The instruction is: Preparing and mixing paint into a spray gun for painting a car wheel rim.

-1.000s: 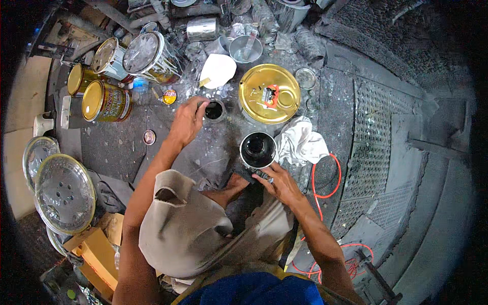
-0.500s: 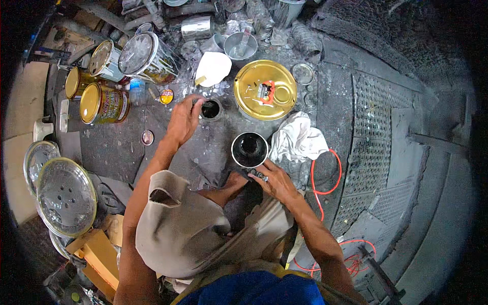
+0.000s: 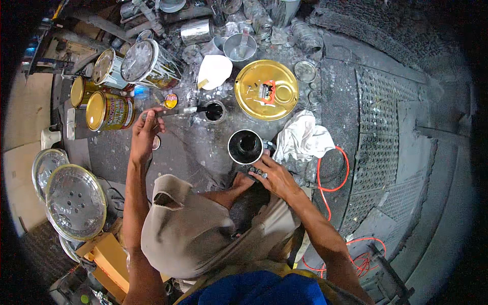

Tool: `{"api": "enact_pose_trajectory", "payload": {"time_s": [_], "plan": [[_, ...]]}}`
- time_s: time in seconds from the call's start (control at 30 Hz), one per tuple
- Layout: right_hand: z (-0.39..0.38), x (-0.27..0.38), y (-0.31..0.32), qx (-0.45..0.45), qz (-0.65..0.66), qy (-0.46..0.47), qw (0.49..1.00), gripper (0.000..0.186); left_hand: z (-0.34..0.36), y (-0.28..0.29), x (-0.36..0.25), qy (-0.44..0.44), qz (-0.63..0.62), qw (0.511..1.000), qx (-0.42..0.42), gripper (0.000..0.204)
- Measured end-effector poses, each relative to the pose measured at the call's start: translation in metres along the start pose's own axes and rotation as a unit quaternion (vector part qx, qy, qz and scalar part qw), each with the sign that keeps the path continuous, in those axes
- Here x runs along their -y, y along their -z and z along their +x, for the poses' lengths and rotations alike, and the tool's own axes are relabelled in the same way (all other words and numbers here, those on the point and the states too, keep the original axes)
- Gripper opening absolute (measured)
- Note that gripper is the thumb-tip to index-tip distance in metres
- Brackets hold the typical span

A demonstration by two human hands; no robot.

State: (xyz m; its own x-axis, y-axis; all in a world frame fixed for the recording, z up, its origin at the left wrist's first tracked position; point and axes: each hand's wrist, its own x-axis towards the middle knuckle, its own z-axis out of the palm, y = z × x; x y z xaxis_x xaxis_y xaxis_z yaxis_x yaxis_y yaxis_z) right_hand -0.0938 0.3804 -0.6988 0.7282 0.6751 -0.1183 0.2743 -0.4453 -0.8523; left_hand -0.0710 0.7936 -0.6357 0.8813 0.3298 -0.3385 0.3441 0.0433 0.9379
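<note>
My left hand (image 3: 147, 128) pinches one end of a long, thin stirring stick (image 3: 175, 112). Its far end is black and reaches over the mouth of a small jar (image 3: 215, 112) of black liquid on the floor. In my right hand (image 3: 276, 178) is a spray gun (image 3: 258, 172), its metal parts showing at the fingers. The gun's round, open cup (image 3: 230, 148) faces up, with dark liquid inside. A crumpled white cloth (image 3: 305, 137) lies just right of the cup. Beyond it stands a large can with a gold lid (image 3: 254, 76).
Paint cans (image 3: 109, 111) and drip-stained pails (image 3: 151, 61) crowd the far left. A white scoop-shaped piece (image 3: 214, 70) and a grey bucket (image 3: 240, 47) lie beyond the jar. An orange hose (image 3: 347, 170) loops at right beside perforated panels (image 3: 376, 109). Clear lids (image 3: 76, 201) lean at left.
My left hand has moved left and slightly nearer, away from the jar. The stick now shows stretched between hand and jar. The right hand stays on the spray gun.
</note>
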Motion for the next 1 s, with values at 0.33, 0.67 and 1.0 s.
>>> {"api": "enact_pose_trajectory", "payload": {"time_s": [0.33,0.67,1.0], "plan": [[-0.001,-0.001,-0.001,-0.017,-0.021,0.037,0.999,0.04,-0.002,0.024,0.019,0.044,-0.124,0.991,0.039,0.037],[-0.001,0.008,0.004,0.006,-0.006,-0.002,1.0,0.035,-0.004,0.036,0.02,0.032,-0.146,0.987,0.064,0.037],[0.003,0.007,0.001,-0.002,0.011,-0.001,1.0,0.036,-0.011,0.029,0.002,0.031,-0.133,0.99,0.048,0.038]]}}
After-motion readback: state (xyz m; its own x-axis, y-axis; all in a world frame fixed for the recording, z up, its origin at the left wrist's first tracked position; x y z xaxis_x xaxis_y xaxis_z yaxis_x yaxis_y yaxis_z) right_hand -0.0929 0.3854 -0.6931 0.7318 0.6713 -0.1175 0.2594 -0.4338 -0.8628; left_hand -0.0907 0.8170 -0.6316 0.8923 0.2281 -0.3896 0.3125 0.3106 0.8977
